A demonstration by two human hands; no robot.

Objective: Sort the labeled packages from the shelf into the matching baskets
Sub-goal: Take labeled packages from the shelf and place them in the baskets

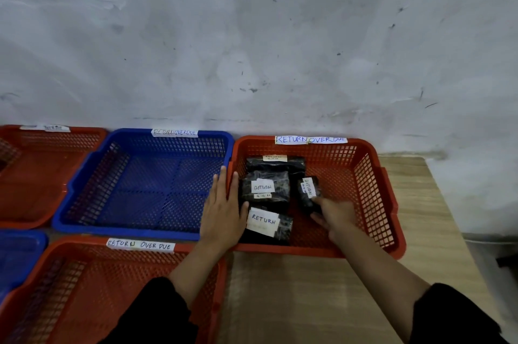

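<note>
Fingers (318,200) of the right hand (336,217) pinch one of four packages (308,192); left hand (221,209) flat.

A red basket (372,175) tagged "RETURN OVERDUE" sits on a wooden surface (294,296) against a scuffed white wall (252,35). Four black packages lie in it: one at the back (276,163), one labelled "RETURN" in the middle (265,188), another "RETURN" one nearest the camera (267,224), and a small one (307,192) to the right. The right hand (335,217) pinches the small package at its lower end. The left hand (222,209) lies flat, fingers straight, over the basket's left rim. A blue basket (140,183) stands just left. Other red baskets sit at front left (84,287) and far left (33,175). Both sleeves are black.
</note>
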